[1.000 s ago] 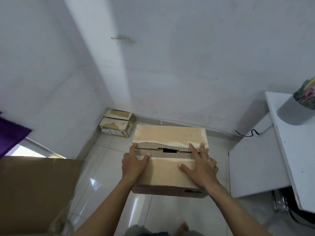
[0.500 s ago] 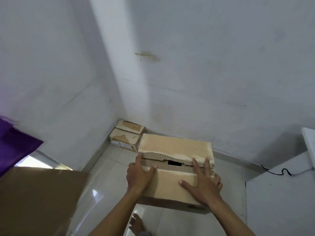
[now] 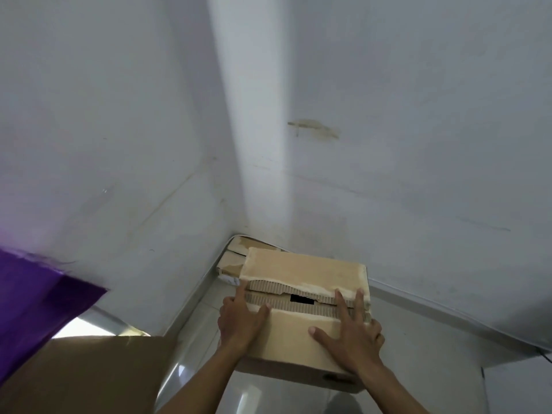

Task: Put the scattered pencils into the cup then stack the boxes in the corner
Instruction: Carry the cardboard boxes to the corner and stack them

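The person holds a cardboard box (image 3: 301, 282) off the tiled floor (image 3: 418, 348), one hand at each end of its top; the box hangs in front of the room's corner, where two white walls (image 3: 418, 174) meet. Its top flaps are torn along the seam, baring corrugated ridges and a small dark gap between them.

The left hand (image 3: 239, 321) clasps the box's left end, thumb and forefinger spread flat on the lid, the forefinger pointing along the edge; its other fingers go over the side and cannot be seen. The right hand (image 3: 349, 333) lies splayed on the lid near the right end, thumb stretched inward, two fingers straight across the torn seam, the outer fingers hooked over the right edge.

Behind the held box, tucked into the corner on the floor, sit two stacked boxes (image 3: 233, 258) (partly covered by the held one, so whether they touch cannot be told). A large brown cardboard sheet (image 3: 83, 375) fills the lower left; purple cloth (image 3: 35, 300) hangs above it; a tan smear (image 3: 313, 128) marks the right wall.
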